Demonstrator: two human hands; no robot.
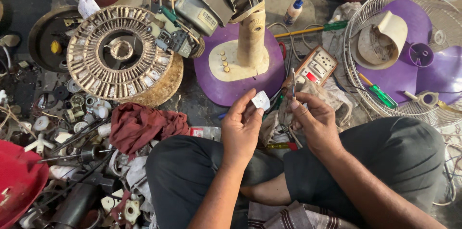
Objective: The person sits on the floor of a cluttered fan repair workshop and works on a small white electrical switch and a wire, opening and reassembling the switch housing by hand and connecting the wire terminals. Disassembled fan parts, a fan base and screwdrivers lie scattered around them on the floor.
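The floor point(199, 106) is crowded on almost every side. Just ahead of the hands stands the purple fan base point(236, 87) with its cream post point(251, 36), and the fan motor point(199, 2) hangs over it, so the way straight ahead is blocked. To the left lie a red cloth point(139, 125), a round winding wheel point(118, 53) and a heap of small parts point(72, 113). To the right sit a switch board point(316, 66) and a wire fan guard point(409, 60). The only open room is the small gap above the knees and a dark strip of bare floor between the red cloth and the purple base.
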